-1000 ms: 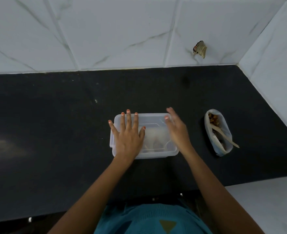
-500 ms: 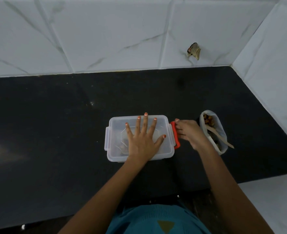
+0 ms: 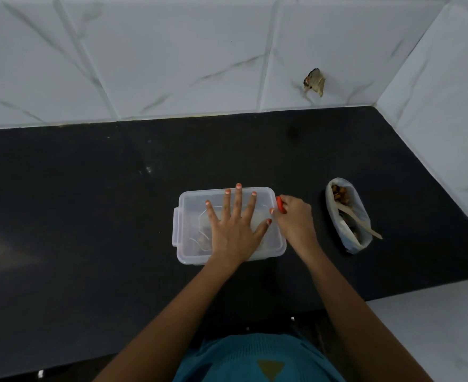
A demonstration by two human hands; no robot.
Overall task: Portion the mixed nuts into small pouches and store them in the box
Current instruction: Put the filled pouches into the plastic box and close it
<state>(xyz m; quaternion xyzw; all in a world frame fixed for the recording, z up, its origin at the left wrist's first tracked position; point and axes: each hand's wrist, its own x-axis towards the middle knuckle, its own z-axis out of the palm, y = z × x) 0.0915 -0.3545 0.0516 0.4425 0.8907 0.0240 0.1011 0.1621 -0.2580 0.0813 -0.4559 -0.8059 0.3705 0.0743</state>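
Note:
A clear plastic box with its lid on stands on the black counter; pouches of nuts show dimly through the lid. My left hand lies flat on the lid with fingers spread. My right hand is closed on the red latch at the box's right end. To the right lies an open plastic bag of mixed nuts with a wooden spoon sticking out of it.
White marble-look tiles back the counter and form a side wall on the right. A small brown scrap sticks to the back wall. The counter's front edge runs near my teal top.
My left hand slid to the middle of the lid. My right hand left the lid, went to the box's right end and took hold of the red latch.

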